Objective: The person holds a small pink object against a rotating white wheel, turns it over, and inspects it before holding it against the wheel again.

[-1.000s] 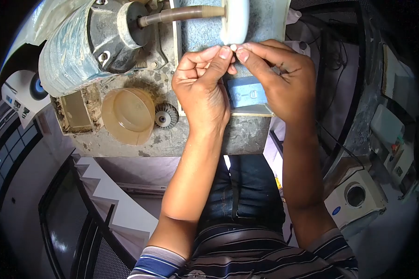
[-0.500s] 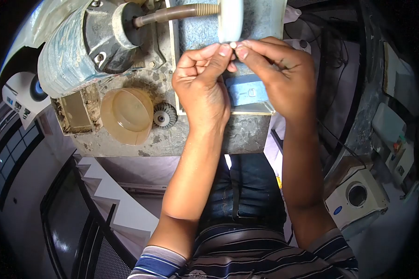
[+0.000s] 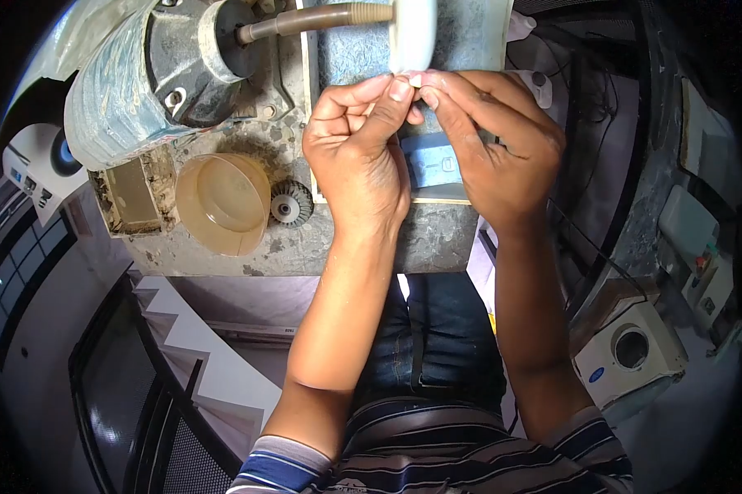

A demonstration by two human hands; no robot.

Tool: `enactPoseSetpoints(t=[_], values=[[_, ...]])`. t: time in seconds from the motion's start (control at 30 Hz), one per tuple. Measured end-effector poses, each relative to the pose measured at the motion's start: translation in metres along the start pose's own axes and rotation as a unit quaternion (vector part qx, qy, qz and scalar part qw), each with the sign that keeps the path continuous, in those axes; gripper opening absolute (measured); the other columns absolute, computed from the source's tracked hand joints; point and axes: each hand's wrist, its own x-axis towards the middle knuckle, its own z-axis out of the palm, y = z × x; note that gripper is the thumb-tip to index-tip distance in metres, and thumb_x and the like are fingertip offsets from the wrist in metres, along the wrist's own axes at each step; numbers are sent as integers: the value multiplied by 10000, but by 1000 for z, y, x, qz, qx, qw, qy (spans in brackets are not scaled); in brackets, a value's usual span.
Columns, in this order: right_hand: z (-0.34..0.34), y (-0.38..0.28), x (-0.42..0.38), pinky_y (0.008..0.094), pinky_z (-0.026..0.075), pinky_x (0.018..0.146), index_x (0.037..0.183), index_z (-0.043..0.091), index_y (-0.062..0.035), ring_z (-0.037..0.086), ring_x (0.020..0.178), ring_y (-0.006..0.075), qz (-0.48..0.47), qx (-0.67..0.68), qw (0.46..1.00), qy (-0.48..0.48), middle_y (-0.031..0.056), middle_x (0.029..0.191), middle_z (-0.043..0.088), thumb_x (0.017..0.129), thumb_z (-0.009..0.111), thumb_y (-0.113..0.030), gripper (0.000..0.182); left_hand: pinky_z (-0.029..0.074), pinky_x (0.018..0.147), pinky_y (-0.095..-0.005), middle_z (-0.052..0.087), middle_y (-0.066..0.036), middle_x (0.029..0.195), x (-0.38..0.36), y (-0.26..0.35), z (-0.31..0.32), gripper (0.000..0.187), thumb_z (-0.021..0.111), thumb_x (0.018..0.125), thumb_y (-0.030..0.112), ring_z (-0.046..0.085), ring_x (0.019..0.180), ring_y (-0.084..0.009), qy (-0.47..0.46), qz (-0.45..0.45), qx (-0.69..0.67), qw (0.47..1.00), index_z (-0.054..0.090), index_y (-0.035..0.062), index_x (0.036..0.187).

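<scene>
A small whitish piece [image 3: 415, 81] sits between the fingertips of both hands, just below the lower edge of a white polishing wheel [image 3: 414, 37]. My left hand [image 3: 361, 123] is closed, its thumb and forefinger pinching the piece from the left. From the right, my right hand [image 3: 507, 136] pinches it too, forefinger over the top and thumb underneath. The wheel is mounted on a brown tapered spindle [image 3: 321, 22] that comes out of a motor [image 3: 140, 82]. Fingertips partly cover the piece.
A light-rimmed tray [image 3: 309, 99] lies under the hands, with a blue flat block [image 3: 431, 161] in it. On the worn bench [image 3: 305, 247] stand a tan bowl of liquid [image 3: 223, 204], a ridged round wheel [image 3: 290, 204] and a dirty rectangular box [image 3: 130, 196].
My right hand has turned slightly and shifted its fingers on the small piece, which now shows more of its side. My left hand has barely moved.
</scene>
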Motion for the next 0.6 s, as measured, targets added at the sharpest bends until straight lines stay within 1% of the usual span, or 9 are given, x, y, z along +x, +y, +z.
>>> enactPoseSetpoints(t=[0.07,0.3,0.4,0.47,0.53,0.6], values=[[0,1,1,272,482,608,859,715,-38,616,686,186,-35,-24,999,14,70,783,665,731,704,-6,132,512,644,-253,665,-183,823,1,-1,-1,84,617,808,-99,616,644,-177,-12,-3,-5,1000,591,-45,865],[-1,-2,3,282,474,602,857,705,-34,602,674,197,-52,-51,997,6,67,758,649,727,698,-2,134,510,644,-248,664,-180,821,2,-1,-2,85,620,806,-99,618,644,-179,-9,-5,-10,1000,592,-41,861],[-3,-5,6,289,473,607,856,700,-27,604,684,206,-24,-42,999,-6,77,754,646,732,691,-8,126,508,640,-245,664,-178,818,1,-1,-2,82,621,805,-99,613,641,-175,-6,-11,-15,1000,592,-41,855],[-3,-6,7,295,474,605,843,696,-20,610,686,216,19,-37,998,-36,90,759,648,741,685,-15,102,507,635,-243,665,-178,822,5,-4,-6,80,623,805,-97,612,639,-172,8,-17,-1,1000,592,-40,852],[-4,-10,9,297,475,606,839,694,-18,613,688,218,29,-42,998,-41,94,761,650,745,683,-18,94,506,633,-243,664,-173,816,6,-5,-7,81,627,804,-92,613,639,-171,5,-11,-5,1000,593,-39,854],[-3,-12,10,300,476,608,835,693,-16,616,690,219,40,-40,997,-49,97,764,651,749,680,-20,87,505,634,-242,664,-165,809,5,-3,-7,83,633,801,-88,614,640,-168,5,-25,-8,1000,594,-37,854]])
